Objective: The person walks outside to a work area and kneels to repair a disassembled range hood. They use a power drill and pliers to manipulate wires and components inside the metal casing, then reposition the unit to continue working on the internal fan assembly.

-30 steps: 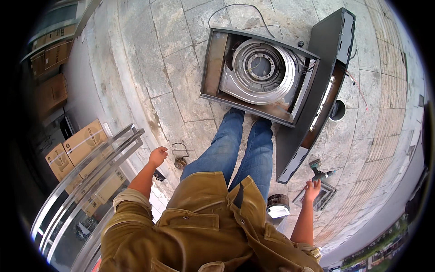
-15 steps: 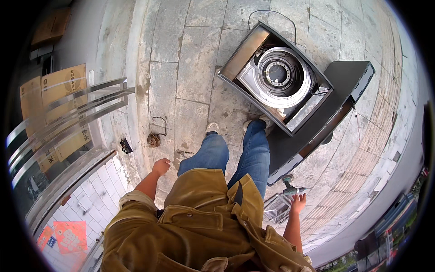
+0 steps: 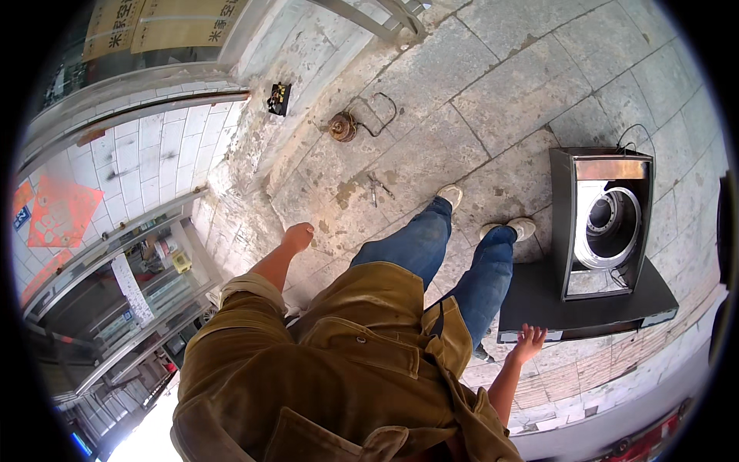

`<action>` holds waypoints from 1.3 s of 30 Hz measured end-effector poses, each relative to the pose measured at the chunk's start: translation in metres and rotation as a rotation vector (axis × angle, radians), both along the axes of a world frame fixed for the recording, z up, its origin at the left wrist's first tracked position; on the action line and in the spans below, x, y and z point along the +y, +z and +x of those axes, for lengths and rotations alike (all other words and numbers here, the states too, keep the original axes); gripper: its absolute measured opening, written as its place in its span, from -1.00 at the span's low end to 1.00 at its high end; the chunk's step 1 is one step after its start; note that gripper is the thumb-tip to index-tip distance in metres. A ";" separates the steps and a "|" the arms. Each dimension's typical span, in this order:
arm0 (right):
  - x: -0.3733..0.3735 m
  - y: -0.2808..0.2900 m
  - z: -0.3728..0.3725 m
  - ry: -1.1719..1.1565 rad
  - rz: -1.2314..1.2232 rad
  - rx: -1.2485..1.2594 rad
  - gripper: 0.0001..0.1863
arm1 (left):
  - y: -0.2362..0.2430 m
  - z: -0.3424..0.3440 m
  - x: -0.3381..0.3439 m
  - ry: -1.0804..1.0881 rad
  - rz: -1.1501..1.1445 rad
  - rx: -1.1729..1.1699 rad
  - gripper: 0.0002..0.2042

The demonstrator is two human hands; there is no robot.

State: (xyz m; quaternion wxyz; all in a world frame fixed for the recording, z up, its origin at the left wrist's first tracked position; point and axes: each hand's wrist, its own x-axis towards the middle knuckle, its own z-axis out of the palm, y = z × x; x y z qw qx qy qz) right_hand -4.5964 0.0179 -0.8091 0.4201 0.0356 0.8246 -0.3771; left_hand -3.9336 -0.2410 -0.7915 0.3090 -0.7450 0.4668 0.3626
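My left hand (image 3: pixel 298 237) hangs over the floor at my left side, its fingers curled in with nothing showing in them. On the other side my right hand (image 3: pixel 528 343) has its fingers spread and holds nothing. It appears in front of the near edge of a dark grey panel-like casing (image 3: pixel 531 296); whether they touch I cannot tell. Beyond that casing is an opened washing machine cabinet (image 3: pixel 564 223) with a silvery drum (image 3: pixel 616 219) inside. A pair of slim metal hand tools (image 3: pixel 377 190) lies on the paving ahead of my feet.
A round copper-coloured part (image 3: pixel 342 126) with a cable lies on the stone floor. Near the wall sits a small black tray (image 3: pixel 279 100) of little items. A metal rail (image 3: pixel 369 19) juts in at the top. White tiles (image 3: pixel 173 146) and a glass-fronted cabinet (image 3: pixel 131 289) line the left.
My body has turned left, so the washing machine now sits farther right and lower in view. The copper-coloured part and black tray appear higher. The green drill no longer shows clearly.
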 end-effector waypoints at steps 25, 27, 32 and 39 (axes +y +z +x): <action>-0.232 -0.093 0.111 0.230 -0.244 -0.093 -0.40 | -0.037 0.067 -0.030 -0.129 -0.224 -0.117 -0.82; -0.251 -0.121 0.157 0.209 -0.284 -0.094 -0.41 | -0.074 0.080 -0.093 -0.302 -0.215 -0.086 -0.83; -0.284 -0.221 0.283 0.193 -0.304 -0.108 -0.39 | -0.211 0.134 -0.191 -0.546 -0.371 0.121 -0.92; -0.265 -0.338 0.424 0.198 -0.163 -0.242 -0.40 | -0.363 0.168 -0.272 -0.658 -0.371 0.251 -0.88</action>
